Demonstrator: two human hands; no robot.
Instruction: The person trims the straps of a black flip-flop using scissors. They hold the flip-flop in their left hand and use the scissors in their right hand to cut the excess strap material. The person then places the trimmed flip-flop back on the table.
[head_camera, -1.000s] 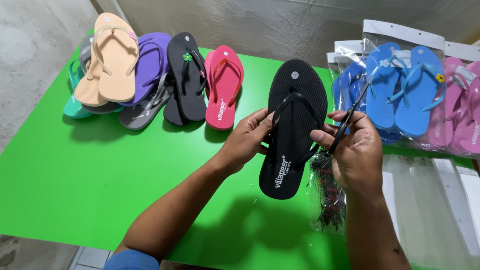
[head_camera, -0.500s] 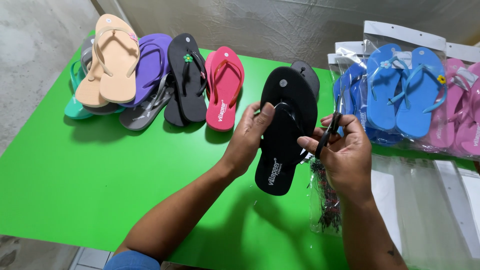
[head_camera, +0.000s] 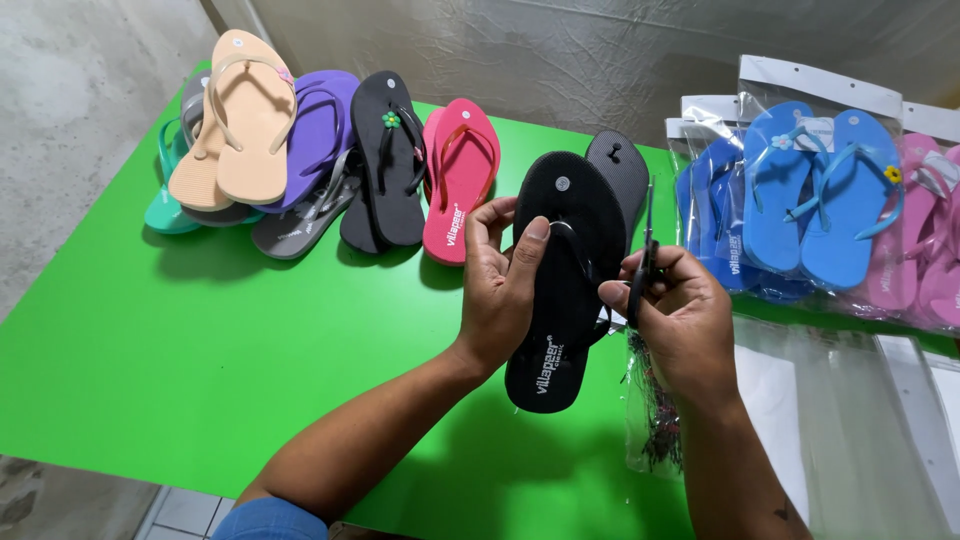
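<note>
The black flip-flop (head_camera: 565, 270) is now sitting upright and closer, uncovering its mate (head_camera: 622, 170) on the green table (head_camera: 200, 350), as the left hand (head_camera: 505, 285) is clasping its edge and the right hand (head_camera: 680, 310) is pinching small scissors (head_camera: 645, 265) at the strap.

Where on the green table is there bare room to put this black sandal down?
The widest bare patch of the green table lies in front of the loose sandal pile, left of the left hand. It is crowded on the right: bagged blue sandals, clear empty bags and a small packet under the right hand.
</note>
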